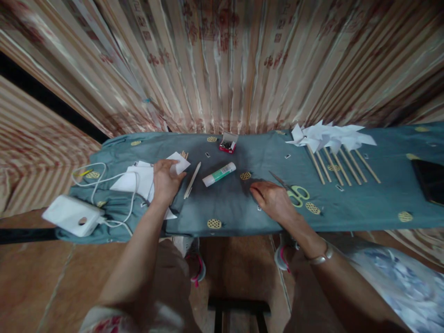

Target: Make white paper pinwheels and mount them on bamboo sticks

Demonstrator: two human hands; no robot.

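My left hand (pixel 167 179) is at the white paper sheets (pixel 136 181) on the left, its thumb and fingers closed on one piece of white paper (pixel 180 163). Wooden sticks (pixel 185 155) poke out just behind that piece. My right hand (pixel 272 198) rests low over the cloth with its fingers curled together; what they hold, if anything, is hidden. Scissors with green handles (pixel 299 194) lie beside it. Between my hands are a glue stick (pixel 219 174), a pen (pixel 193 179) and an open red box of small metal pieces (pixel 228 144).
Several white paper pinwheels on sticks (pixel 333 138) lie at the right on the green cloth (pixel 215 208). A dark phone (pixel 430 180) is at the far right. A white power bank (pixel 73 215) with a looped cable (pixel 133 199) sits at the left. Curtains hang behind.
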